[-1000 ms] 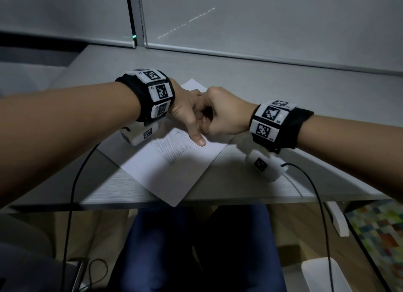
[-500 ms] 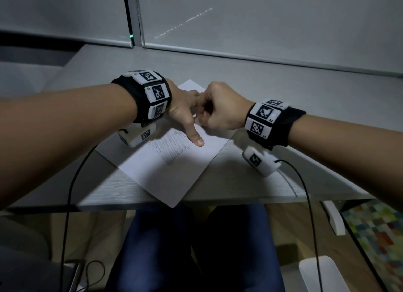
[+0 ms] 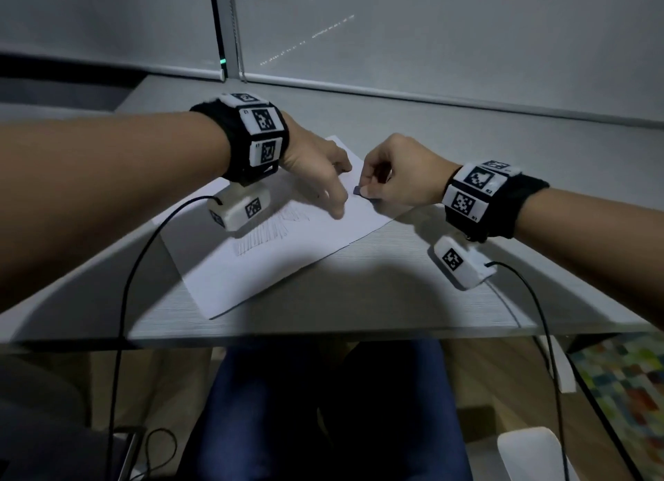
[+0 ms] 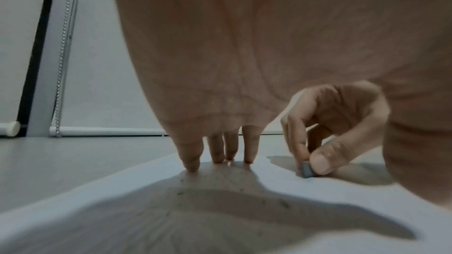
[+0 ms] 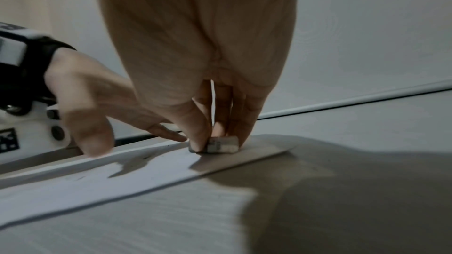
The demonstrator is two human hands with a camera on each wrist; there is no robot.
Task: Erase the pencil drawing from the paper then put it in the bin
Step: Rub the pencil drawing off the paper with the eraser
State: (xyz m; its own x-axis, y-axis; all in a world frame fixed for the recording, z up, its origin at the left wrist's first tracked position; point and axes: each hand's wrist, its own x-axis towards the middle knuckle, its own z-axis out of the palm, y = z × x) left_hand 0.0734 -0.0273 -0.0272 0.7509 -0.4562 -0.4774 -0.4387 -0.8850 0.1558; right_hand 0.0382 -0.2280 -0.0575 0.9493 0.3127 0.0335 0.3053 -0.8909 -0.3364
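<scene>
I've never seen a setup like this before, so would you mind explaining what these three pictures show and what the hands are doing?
No machine here: a person sits at a grey table wearing cameras. The wide picture comes from a camera on the head, looking down at both arms. The black wristbands with checkered markers carry small white cameras on cables; these give the two close-up pictures, each looking along one hand.

On the table lies a sheet of paper with a pencil drawing of hatched lines. The left hand presses its straight fingertips on the paper, apparently to steady it. The right hand pinches a small eraser against the sheet near its far edge. Dark crumbs lie on the paper.
</scene>
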